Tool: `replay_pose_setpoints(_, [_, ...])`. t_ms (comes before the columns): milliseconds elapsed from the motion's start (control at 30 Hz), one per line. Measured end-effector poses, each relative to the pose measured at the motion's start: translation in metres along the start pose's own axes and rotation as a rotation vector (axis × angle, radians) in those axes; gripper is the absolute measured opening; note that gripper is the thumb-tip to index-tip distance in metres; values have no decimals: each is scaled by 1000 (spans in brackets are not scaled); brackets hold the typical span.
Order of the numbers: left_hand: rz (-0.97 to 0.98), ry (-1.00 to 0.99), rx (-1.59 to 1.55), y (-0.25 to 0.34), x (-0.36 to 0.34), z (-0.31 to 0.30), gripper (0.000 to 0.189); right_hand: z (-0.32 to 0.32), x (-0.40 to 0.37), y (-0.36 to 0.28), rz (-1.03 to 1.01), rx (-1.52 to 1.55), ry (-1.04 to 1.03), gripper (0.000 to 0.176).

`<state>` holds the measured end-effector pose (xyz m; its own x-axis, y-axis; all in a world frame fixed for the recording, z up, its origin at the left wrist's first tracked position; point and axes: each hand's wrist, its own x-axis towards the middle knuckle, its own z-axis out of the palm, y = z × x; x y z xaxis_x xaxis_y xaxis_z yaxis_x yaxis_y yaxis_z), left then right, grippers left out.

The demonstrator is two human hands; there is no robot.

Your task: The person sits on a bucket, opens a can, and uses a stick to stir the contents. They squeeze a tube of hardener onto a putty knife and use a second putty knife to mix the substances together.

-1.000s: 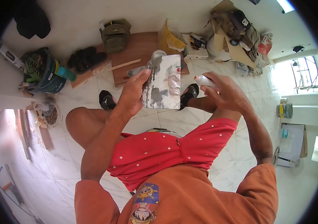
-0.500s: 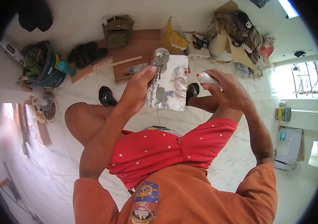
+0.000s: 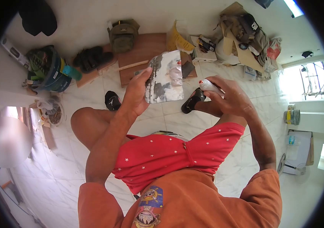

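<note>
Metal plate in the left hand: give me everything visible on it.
The plate is a flat, rectangular sheet, shiny like metal, smeared with grey and white patches and a reddish spot near the top. It is held up, face toward the camera, slightly tilted. Only the left hand touches it, gripping its left edge.

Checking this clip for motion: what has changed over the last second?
The left hand has tilted the plate and drawn it slightly left, widening the gap to the tube. The right hand dipped a little. Both grips are unchanged; nothing was taken up or let go.
</note>
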<state>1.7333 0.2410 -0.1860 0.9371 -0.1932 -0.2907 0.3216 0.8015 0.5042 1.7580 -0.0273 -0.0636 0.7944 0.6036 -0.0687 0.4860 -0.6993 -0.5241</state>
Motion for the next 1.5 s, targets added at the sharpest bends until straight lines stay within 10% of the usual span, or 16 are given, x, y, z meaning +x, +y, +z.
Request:
replay_pose_setpoints(667, [460, 250, 46, -17, 12, -10, 41, 125, 32, -51, -296, 416, 485, 45])
replay_pose_setpoints(1267, [325, 162, -159, 3, 26, -70, 43, 182, 60, -62, -437, 350, 455, 55])
replay_pose_setpoints(1500, [432, 362, -259, 20, 23, -90, 35, 204, 71, 4, -74, 430, 309, 32])
